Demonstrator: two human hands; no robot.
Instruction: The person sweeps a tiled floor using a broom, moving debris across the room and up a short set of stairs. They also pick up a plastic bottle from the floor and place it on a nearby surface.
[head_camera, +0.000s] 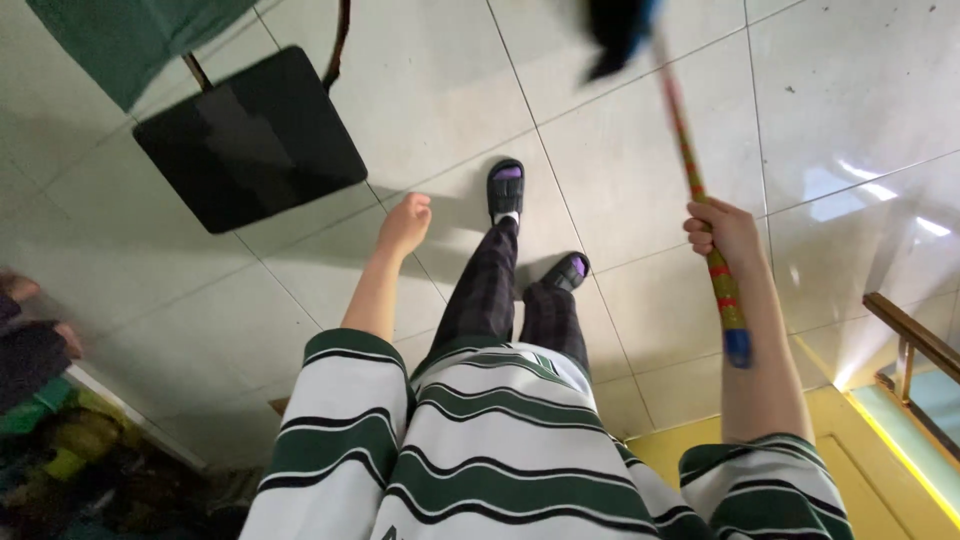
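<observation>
My right hand (725, 232) grips a long stick (693, 170) wrapped in red, green and yellow with a blue end cap near my wrist. The stick runs up and away to a dark blurred head (618, 32) at the top of the view. My left hand (405, 224) hangs loosely curled beside my leg and holds nothing. Below are my dark checked trousers and two black sandals (506, 188) on the pale tiled floor (640, 150). I wear a green, white and black striped shirt.
A black square stool seat (250, 135) stands on the floor at upper left, with green cloth (130, 40) above it. Colourful clutter lies at lower left (60, 450). A yellow surface and a wooden rail (915, 340) sit at lower right.
</observation>
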